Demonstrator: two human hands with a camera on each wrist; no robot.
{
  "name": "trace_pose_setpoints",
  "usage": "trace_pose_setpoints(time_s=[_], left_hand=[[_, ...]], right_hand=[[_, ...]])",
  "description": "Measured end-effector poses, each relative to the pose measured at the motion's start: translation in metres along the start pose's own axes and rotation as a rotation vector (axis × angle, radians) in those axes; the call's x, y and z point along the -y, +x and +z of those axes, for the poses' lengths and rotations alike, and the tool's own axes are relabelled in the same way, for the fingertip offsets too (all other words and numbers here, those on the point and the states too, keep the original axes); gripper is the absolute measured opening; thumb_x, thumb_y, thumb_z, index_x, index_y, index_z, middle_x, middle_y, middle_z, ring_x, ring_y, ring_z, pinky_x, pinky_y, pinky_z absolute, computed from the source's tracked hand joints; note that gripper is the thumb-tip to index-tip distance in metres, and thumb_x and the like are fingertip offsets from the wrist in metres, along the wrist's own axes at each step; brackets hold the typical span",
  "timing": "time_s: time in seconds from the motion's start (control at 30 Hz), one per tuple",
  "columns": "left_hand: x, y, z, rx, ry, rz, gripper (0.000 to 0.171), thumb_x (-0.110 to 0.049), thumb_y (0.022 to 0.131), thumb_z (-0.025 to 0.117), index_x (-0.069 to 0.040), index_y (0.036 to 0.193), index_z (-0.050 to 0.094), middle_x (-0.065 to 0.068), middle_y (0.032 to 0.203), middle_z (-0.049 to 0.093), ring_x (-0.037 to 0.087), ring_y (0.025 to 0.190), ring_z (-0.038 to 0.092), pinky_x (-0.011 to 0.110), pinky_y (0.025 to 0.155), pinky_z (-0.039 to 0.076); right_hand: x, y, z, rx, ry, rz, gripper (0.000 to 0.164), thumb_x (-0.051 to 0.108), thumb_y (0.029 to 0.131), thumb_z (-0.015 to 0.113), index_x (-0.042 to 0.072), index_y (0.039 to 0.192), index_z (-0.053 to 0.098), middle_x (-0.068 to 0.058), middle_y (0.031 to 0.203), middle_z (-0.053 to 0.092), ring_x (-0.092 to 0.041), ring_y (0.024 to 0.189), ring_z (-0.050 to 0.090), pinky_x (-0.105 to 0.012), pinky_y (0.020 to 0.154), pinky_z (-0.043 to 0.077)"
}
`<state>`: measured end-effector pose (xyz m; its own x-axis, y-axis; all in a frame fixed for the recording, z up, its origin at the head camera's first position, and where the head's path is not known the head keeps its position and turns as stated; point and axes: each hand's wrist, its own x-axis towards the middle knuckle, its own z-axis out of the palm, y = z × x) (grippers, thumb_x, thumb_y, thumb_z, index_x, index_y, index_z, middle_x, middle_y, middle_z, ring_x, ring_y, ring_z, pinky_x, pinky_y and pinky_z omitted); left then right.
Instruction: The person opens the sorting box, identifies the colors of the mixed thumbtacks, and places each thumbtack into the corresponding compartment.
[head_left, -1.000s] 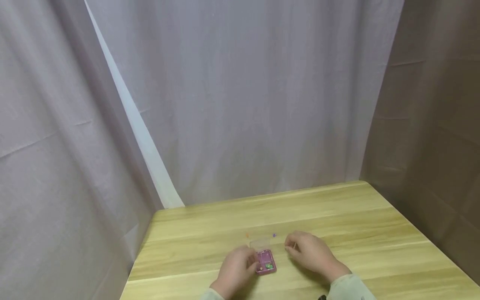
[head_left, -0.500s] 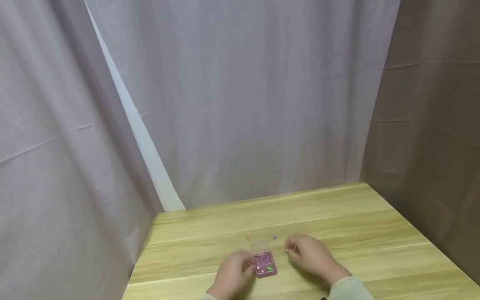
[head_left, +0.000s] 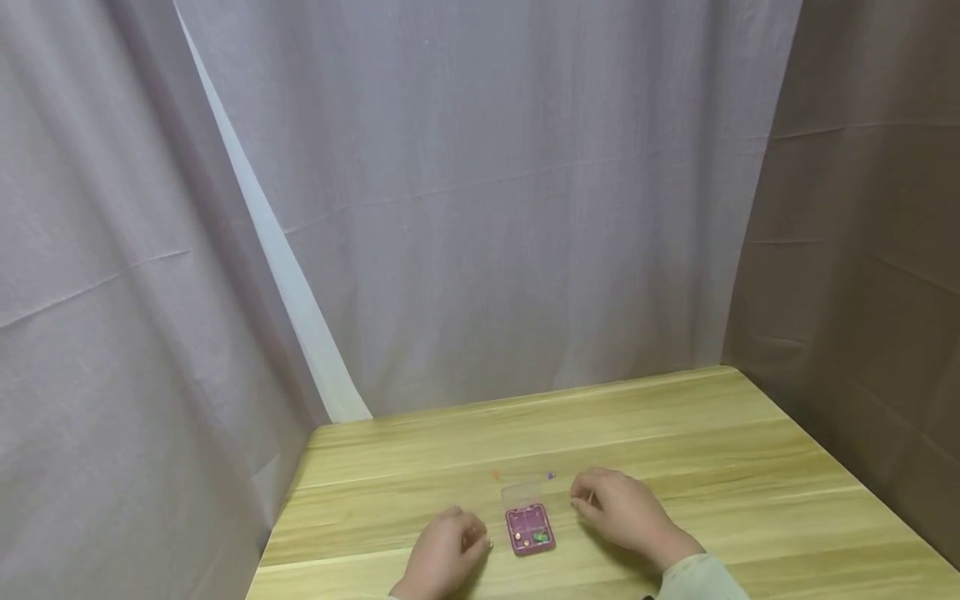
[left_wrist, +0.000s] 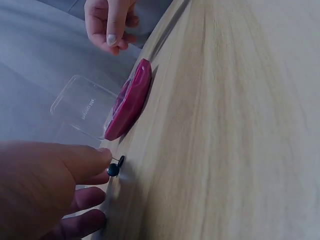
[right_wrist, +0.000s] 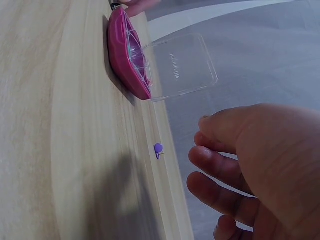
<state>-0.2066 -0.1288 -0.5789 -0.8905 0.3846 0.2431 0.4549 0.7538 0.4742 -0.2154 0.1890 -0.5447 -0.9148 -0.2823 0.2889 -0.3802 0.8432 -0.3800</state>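
Between thumb and fingertips my left hand [head_left: 441, 552] pinches a dark stud earring [left_wrist: 114, 169], its thin pin showing in the left wrist view. That hand is left of a small magenta compartment box [head_left: 534, 550], a short gap apart from it. The box stands open, its clear lid [right_wrist: 182, 67] folded back on the far side. Small green pieces [head_left: 541, 537] and a few tiny pale ones [head_left: 518, 536] lie in its front compartments. My right hand [head_left: 624, 510] stays right of the box, fingers loosely bent, with nothing in them.
Beyond the box, a purple stud earring [right_wrist: 158, 148] and a small orange piece [head_left: 497, 474] lie on the wooden table [head_left: 405, 467]. Grey curtains [head_left: 540, 208] surround the table's back and sides.
My left hand has drawn back leftward from the box's left edge, and the dark stud earring now shows at its fingertips. The right hand has stayed put.
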Motion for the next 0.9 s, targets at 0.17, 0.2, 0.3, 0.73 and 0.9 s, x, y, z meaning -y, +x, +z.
trace_pose_setpoints(time_s=[0.17,0.2,0.3,0.73,0.9], left_hand=[[0.001,-0.0004,0.0004,0.029,-0.022,-0.007,0.015,-0.033,0.084,0.073,-0.02,0.092,0.073,-0.013,0.079,0.059,0.0,0.067,0.049,0.026,0.062,0.051],[0.0011,-0.0004,0.0006,0.03,-0.028,-0.006,0.015,-0.033,0.084,0.074,-0.02,0.092,0.073,-0.013,0.079,0.059,0.0,0.067,0.05,0.026,0.063,0.051],[0.0016,0.0002,0.0019,0.022,-0.033,0.006,0.013,-0.031,0.083,0.075,-0.02,0.091,0.073,-0.014,0.079,0.06,0.0,0.068,0.052,0.026,0.063,0.052],[-0.0001,0.0026,0.0047,0.019,-0.039,0.029,0.004,-0.024,0.084,0.075,-0.023,0.082,0.071,-0.016,0.077,0.058,-0.003,0.068,0.05,0.025,0.063,0.052],[-0.0012,0.0027,0.0025,0.016,-0.051,0.033,0.006,-0.023,0.084,0.074,-0.024,0.08,0.07,-0.016,0.076,0.06,-0.003,0.068,0.05,0.024,0.063,0.052]], right_hand=[[-0.0002,-0.0002,-0.0009,0.007,0.011,0.002,0.004,0.033,0.086,0.071,0.031,0.085,0.068,0.024,0.078,0.059,0.004,0.068,0.05,-0.027,0.061,0.05],[-0.0002,-0.0004,-0.001,0.009,0.012,0.003,0.004,0.034,0.086,0.07,0.03,0.085,0.068,0.024,0.078,0.059,0.004,0.068,0.05,-0.027,0.061,0.05],[-0.001,-0.0005,-0.0011,0.012,0.012,0.004,0.007,0.036,0.087,0.07,0.029,0.085,0.068,0.024,0.079,0.06,0.005,0.068,0.05,-0.026,0.06,0.05],[-0.0013,0.0005,-0.001,0.001,0.009,-0.01,0.005,0.031,0.086,0.072,0.033,0.085,0.067,0.025,0.079,0.06,0.005,0.068,0.05,-0.025,0.06,0.05],[-0.0001,-0.0001,-0.0026,0.004,0.012,-0.006,0.005,0.03,0.086,0.072,0.032,0.086,0.067,0.025,0.079,0.06,0.005,0.068,0.05,-0.025,0.061,0.05]])
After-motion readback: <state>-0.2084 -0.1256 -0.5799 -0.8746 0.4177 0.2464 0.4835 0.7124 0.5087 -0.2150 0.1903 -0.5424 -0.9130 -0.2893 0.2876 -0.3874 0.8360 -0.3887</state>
